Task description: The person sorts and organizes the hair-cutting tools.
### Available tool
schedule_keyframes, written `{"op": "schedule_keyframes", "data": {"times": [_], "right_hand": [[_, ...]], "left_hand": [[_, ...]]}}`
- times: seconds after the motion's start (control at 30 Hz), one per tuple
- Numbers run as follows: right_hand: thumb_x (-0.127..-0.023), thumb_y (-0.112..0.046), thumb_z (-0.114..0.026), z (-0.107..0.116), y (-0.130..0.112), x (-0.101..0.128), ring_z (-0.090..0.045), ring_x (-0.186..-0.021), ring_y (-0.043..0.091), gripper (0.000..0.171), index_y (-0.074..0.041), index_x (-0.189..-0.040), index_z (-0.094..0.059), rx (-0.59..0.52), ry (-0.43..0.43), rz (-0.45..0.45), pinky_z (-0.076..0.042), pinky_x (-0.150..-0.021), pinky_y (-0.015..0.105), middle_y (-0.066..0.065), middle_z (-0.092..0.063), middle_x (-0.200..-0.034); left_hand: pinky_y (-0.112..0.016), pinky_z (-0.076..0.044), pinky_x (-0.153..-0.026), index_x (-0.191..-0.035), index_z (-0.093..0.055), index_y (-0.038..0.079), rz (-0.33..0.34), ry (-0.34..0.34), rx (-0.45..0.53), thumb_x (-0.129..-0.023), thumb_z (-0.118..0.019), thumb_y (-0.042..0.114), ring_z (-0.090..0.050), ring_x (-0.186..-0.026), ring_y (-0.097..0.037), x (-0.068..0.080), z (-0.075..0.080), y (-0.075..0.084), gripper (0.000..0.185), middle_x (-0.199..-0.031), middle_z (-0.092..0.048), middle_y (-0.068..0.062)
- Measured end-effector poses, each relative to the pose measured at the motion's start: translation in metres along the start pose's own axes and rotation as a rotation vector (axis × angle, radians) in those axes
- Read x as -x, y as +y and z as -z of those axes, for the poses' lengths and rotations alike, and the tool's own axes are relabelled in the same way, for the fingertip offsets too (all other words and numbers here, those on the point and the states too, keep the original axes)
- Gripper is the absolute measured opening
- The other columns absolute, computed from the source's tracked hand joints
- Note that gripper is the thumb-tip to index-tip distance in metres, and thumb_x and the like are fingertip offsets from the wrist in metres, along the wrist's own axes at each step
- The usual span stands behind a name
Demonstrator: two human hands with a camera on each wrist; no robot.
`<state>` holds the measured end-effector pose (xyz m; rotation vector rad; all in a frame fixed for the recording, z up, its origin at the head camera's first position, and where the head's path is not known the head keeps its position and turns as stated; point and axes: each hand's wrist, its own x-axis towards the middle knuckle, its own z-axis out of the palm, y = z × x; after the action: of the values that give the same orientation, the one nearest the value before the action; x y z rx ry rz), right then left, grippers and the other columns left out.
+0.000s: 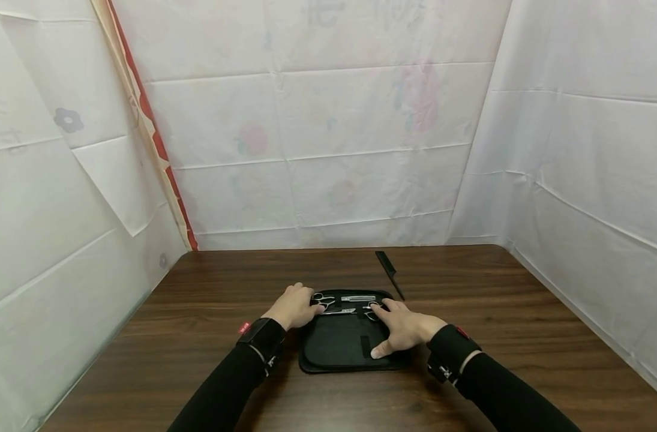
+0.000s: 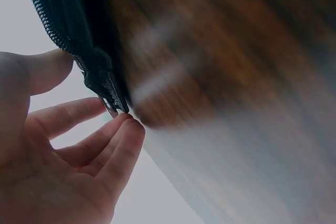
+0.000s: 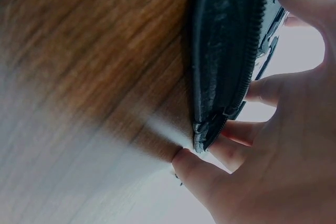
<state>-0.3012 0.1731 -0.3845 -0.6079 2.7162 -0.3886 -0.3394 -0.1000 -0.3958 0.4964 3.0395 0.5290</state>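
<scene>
A black zippered scissors case [image 1: 340, 342] lies unfolded on the table. Two pairs of silver scissors [image 1: 341, 311] and a silver razor-like tool [image 1: 358, 298] sit along its far part. My left hand [image 1: 294, 307] touches the case's far left corner, thumb on the edge and fingertips by the zipper end [image 2: 118, 98]. My right hand [image 1: 406, 327] spreads over the right side, its forefinger over one scissors' finger loops and its thumb on the near panel beside a dark strap [image 1: 365, 346]. From the right wrist, other fingertips [image 3: 184, 161] show at the zippered corner.
A black tail comb [image 1: 387, 267] lies beyond the case at the back right. White sheeting [image 1: 317, 150] hangs behind the brown wooden table [image 1: 209, 336] and along both sides. A red and cream strip [image 1: 155, 138] runs down the left corner.
</scene>
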Motion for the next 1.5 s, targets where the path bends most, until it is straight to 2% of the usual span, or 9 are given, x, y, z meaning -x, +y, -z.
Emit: {"op": "schedule_keyframes", "data": {"times": [0.47,0.9,1.2,1.5], "right_hand": [[-0.082,-0.049,-0.082,0.001,0.0,-0.001,-0.019,-0.151,0.042,0.102,-0.009,-0.16,-0.031,0.004,0.004,-0.003,-0.033,-0.111,0.061,0.022,-0.02,-0.164],[-0.083,-0.047,-0.083,0.0,0.0,0.0,-0.019,-0.151,0.043,0.101,-0.008,-0.16,-0.031,-0.002,0.003,-0.002,-0.033,-0.112,0.061,0.022,-0.02,-0.164],[-0.083,-0.048,-0.082,0.001,0.001,0.0,-0.018,-0.151,0.044,0.101,-0.007,-0.16,-0.031,-0.006,0.001,-0.002,-0.031,-0.113,0.061,0.023,-0.019,-0.164],[-0.083,-0.049,-0.082,0.0,-0.001,0.0,-0.018,-0.151,0.044,0.101,-0.008,-0.16,-0.031,-0.001,0.001,0.001,-0.033,-0.112,0.061,0.023,-0.019,-0.164]], "left_hand": [[-0.052,-0.043,-0.106,-0.133,-0.063,-0.003,0.006,0.029,-0.048,-0.099,-0.068,0.033,-0.049,-0.131,-0.04,-0.001,-0.001,0.006,0.05,-0.134,-0.058,-0.021],[-0.051,-0.047,-0.101,-0.126,-0.067,-0.003,0.0,0.048,-0.101,-0.099,-0.067,0.033,-0.053,-0.124,-0.039,-0.002,-0.006,0.01,0.045,-0.124,-0.06,-0.02],[-0.052,-0.049,-0.098,-0.12,-0.07,-0.001,-0.008,0.056,-0.102,-0.098,-0.068,0.031,-0.056,-0.119,-0.04,-0.002,-0.006,0.013,0.039,-0.119,-0.062,-0.02],[-0.053,-0.047,-0.101,-0.127,-0.066,-0.002,0.003,0.027,-0.069,-0.1,-0.066,0.031,-0.053,-0.125,-0.04,0.0,-0.004,0.01,0.043,-0.126,-0.059,-0.021]]}}
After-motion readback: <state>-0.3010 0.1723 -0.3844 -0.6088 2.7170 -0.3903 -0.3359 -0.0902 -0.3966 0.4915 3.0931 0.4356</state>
